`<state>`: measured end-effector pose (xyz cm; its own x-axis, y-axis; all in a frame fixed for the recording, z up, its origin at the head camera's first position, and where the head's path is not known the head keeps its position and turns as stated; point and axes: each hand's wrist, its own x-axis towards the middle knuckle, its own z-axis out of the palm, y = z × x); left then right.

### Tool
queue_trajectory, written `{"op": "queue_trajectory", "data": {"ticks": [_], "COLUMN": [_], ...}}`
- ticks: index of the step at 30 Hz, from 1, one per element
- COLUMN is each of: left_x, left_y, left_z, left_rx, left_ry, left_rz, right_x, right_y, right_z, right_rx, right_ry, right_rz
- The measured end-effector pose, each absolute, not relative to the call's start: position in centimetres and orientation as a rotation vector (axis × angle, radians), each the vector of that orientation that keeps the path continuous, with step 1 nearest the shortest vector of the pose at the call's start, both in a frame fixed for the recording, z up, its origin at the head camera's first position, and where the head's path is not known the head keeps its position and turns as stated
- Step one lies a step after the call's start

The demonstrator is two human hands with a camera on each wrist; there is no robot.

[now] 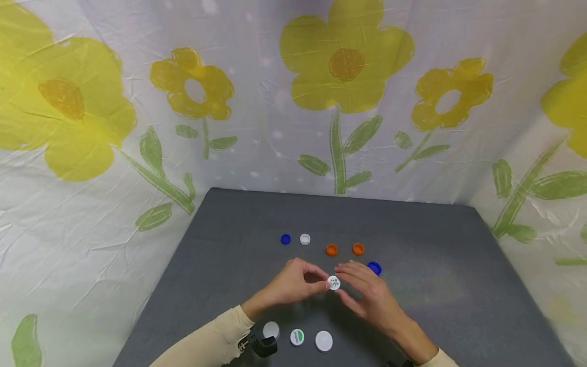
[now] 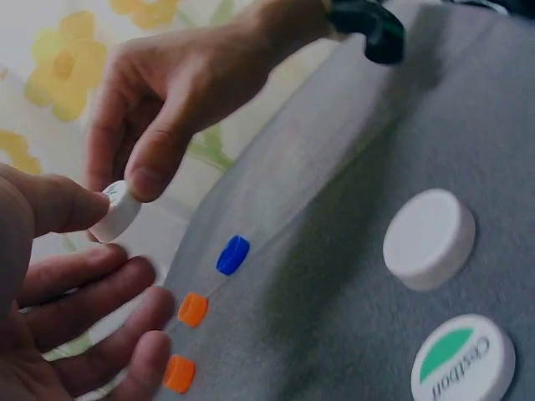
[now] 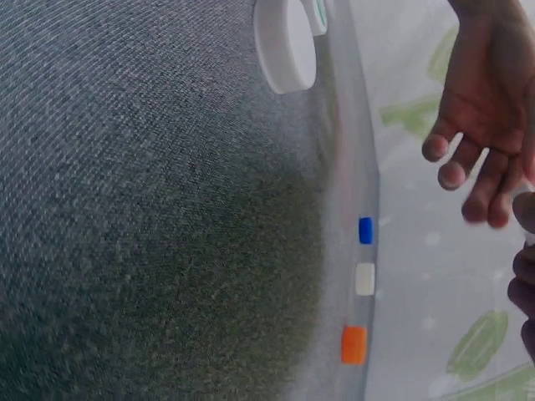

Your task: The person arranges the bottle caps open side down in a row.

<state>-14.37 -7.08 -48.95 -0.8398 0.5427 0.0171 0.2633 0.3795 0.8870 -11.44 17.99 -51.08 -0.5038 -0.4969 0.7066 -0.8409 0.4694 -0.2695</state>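
Note:
A small white bottle cap [image 1: 334,283] with dark writing on top is held up between both hands. My left hand [image 1: 293,282] pinches its left side with thumb and forefinger; the other left fingers [image 2: 92,334] are spread loosely below it. From the opposite side, my right hand [image 1: 369,293] has its thumb and fingertips at the cap, clearest in the left wrist view, where the right thumb [image 2: 150,180] presses its edge. In the right wrist view the cap is mostly hidden at the right border. Just beyond the right fingers lies a blue cap [image 1: 374,268].
Behind the hands lie a small blue cap [image 1: 286,239], a white cap [image 1: 304,239] and two orange caps [image 1: 331,250]. Nearer the body are two plain white caps [image 1: 323,341] and a white cap with a green mark [image 1: 297,337]. A flowered curtain [image 1: 257,153] surrounds the grey table [image 1: 440,285].

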Motion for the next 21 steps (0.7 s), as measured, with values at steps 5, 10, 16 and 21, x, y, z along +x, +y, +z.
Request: {"op": "queue_trajectory", "data": {"ticks": [5, 10, 16, 21], "left_x": [-14.1, -13.9, -13.5, -12.9], "left_y": [-6.8, -6.2, -5.4, -4.5], "left_z": [-49.1, -49.4, -49.4, -49.6], "left_rx": [0.946, 1.208, 1.366, 1.524], "left_ry": [2.522, 2.724, 2.876, 2.903], "left_rz": [1.418, 1.248, 0.997, 0.758], "right_x": [-11.0, -10.8, -10.2, -9.3], "right_y": [18.5, 18.6, 19.2, 20.4], "right_z": [-51.3, -51.4, -51.1, -50.8], "right_rx": [1.014, 0.989, 0.978, 1.005], "right_ry": [-2.245, -2.261, -2.277, -2.357], "right_rz": [0.904, 0.977, 0.931, 0.866]}}
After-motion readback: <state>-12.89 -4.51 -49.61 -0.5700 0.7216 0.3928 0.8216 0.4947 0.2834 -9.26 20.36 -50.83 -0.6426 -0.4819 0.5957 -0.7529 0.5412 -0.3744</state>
